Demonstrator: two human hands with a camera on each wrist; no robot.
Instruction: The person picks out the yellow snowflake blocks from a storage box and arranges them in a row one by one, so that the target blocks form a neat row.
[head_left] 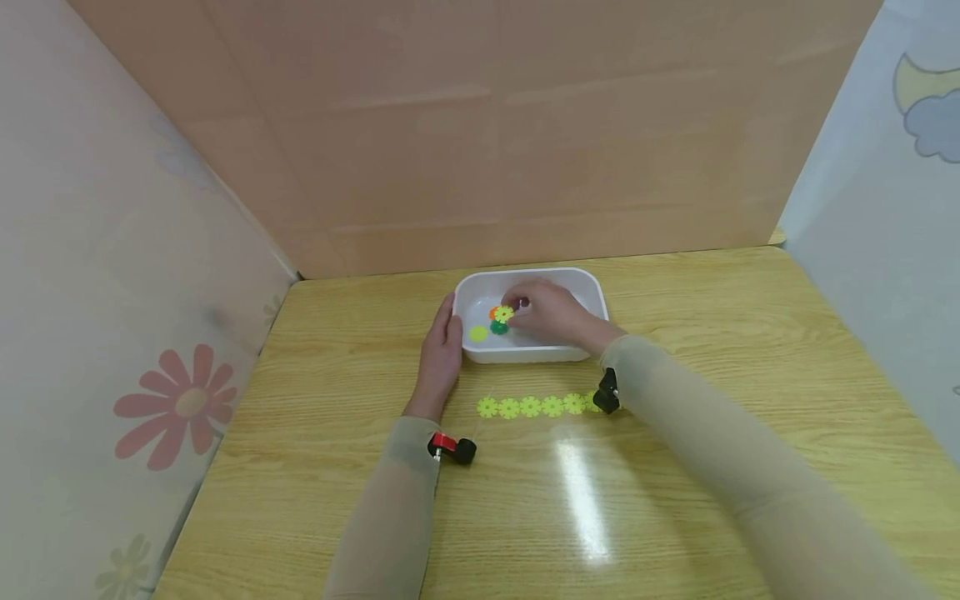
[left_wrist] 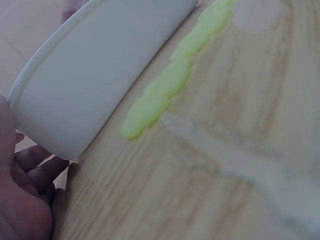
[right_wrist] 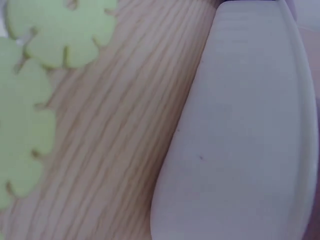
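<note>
My right hand (head_left: 551,310) reaches into a white plastic box (head_left: 530,356) and pinches a yellow flower-shaped disc (head_left: 504,314) between thumb and fingertips. Below that disc is a green disc (head_left: 499,328); an orange disc (head_left: 492,313) shows partly behind it. A purple piece (head_left: 522,305) is half hidden by the hand. Another yellow disc (head_left: 478,333) lies in the box's near left corner. Against the box's left outer wall rests my left hand (head_left: 440,357), its fingers along the side. The left wrist view shows those fingers (left_wrist: 42,170) by the box's lower corner.
In front of the box, a row of several yellow flower discs (head_left: 531,407) lies on the wooden table (head_left: 337,358); the right wrist strap (head_left: 607,392) covers its right end. A tan panel (head_left: 487,133) stands behind the table, with pale walls (head_left: 75,208) on both sides.
</note>
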